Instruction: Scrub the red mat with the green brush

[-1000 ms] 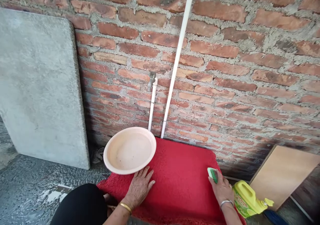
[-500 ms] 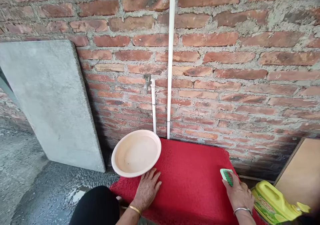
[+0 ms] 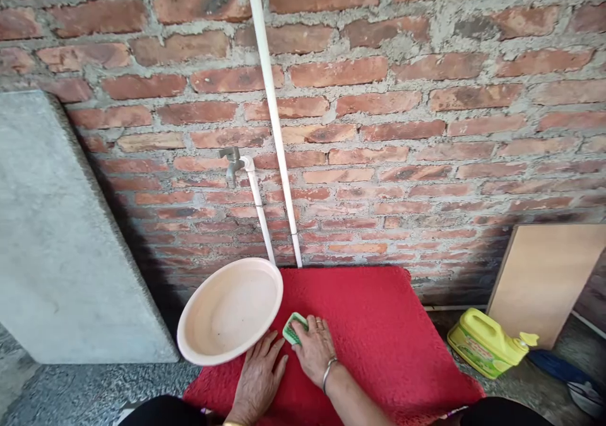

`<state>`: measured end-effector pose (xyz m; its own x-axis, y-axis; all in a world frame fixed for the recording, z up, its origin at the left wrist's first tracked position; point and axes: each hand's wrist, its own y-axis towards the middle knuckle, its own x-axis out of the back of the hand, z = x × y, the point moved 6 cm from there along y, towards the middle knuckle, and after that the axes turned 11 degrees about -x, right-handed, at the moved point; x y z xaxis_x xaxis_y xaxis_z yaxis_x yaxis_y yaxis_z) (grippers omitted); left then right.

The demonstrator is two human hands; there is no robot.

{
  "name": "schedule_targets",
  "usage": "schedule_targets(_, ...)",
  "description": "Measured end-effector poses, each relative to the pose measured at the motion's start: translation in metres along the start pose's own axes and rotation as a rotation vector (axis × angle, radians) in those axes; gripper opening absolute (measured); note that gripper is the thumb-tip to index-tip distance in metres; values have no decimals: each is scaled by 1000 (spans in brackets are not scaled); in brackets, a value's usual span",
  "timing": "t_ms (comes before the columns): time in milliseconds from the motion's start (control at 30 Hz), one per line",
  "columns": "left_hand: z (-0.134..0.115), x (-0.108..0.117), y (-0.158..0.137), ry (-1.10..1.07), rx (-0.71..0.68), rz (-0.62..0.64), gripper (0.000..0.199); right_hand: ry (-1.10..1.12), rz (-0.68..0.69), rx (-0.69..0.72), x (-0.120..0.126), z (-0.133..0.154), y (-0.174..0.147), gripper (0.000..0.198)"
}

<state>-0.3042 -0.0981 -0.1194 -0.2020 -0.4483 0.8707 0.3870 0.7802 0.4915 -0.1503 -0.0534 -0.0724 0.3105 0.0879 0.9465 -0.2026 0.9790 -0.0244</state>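
My right hand point(image 3: 315, 350) grips a small green scrub brush point(image 3: 294, 328) over the red mat point(image 3: 360, 325), just right of the basin. Part of the brush is hidden under my fingers. My left hand point(image 3: 259, 375) lies flat on the mat with its fingers stretched out, nothing held. Its fingertips reach the near rim of a pale pink basin point(image 3: 231, 312); I cannot tell whether they touch it. The basin stands at the mat's left side, with a few dark specks inside.
A grey tap point(image 3: 231, 164) on a white pipe stands behind the basin, before a brick wall point(image 3: 350, 104). At left leans a grey slab point(image 3: 71, 243). Right of the mat are a yellow detergent jug point(image 3: 487, 344) and a tan board point(image 3: 544, 281).
My right hand has moved left across the mat with the brush, from the right edge to near the basin. My left hand stays by the basin. The view has shifted to the right.
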Motion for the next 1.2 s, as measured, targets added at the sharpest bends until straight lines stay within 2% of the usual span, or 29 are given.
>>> schedule_targets(67,1,0,0,5,-13,-9,33,-34,0,-21,2,-5,7,51)
schedule_targets(133,2,0,0,9,-16,-18,32,-74,-21,-79,12,-30,14,51)
schedule_targets(200,2,0,0,8,-11,-24,31,-113,-53,-170,31,-73,19,49)
schedule_targets(267,2,-1,0,8,-5,-27,31,-151,-89,-288,55,-126,18,48)
schedule_targets(367,1,-3,-1,8,-5,-35,31,-208,-149,-495,92,-214,4,48)
schedule_targets(433,1,-3,-1,6,-3,-44,31,-225,-199,-675,109,-265,-11,49)
schedule_targets(500,0,-3,0,4,3,-51,31,-211,-283,-838,115,-299,-24,50)
schedule_targets(533,-1,-3,0,5,5,-51,31,-196,-333,-874,114,-305,-26,50)
schedule_targets(567,-2,-3,1,6,7,-49,31,-177,-374,-865,111,-303,-25,50)
schedule_targets(633,-4,-2,1,12,13,-42,32,-124,-399,-738,96,-274,-14,49)
schedule_targets(700,-4,-1,1,20,21,-39,32,-47,-352,-562,75,-221,2,45)
schedule_targets(800,-3,-2,0,36,17,-44,32,54,-237,-296,41,-119,19,42)
schedule_targets(867,-2,-3,0,51,-5,-49,31,68,-133,-170,19,-57,23,44)
schedule_targets(933,0,-4,0,65,-29,-55,31,45,-52,-75,4,-14,25,45)
schedule_targets(967,1,-5,0,69,-36,-57,31,25,-28,-48,0,-3,27,46)
schedule_targets(1000,1,-5,0,70,-39,-59,31,5,-20,-35,-1,2,28,47)
schedule_targets(1067,2,-5,-1,63,-34,-61,31,-31,-32,-60,5,-11,34,49)
schedule_targets(1133,1,-5,-1,49,-25,-64,31,-66,-66,-140,21,-49,40,48)
schedule_targets(1200,-1,-3,-1,36,-18,-69,31,-107,-106,-244,42,-101,43,47)
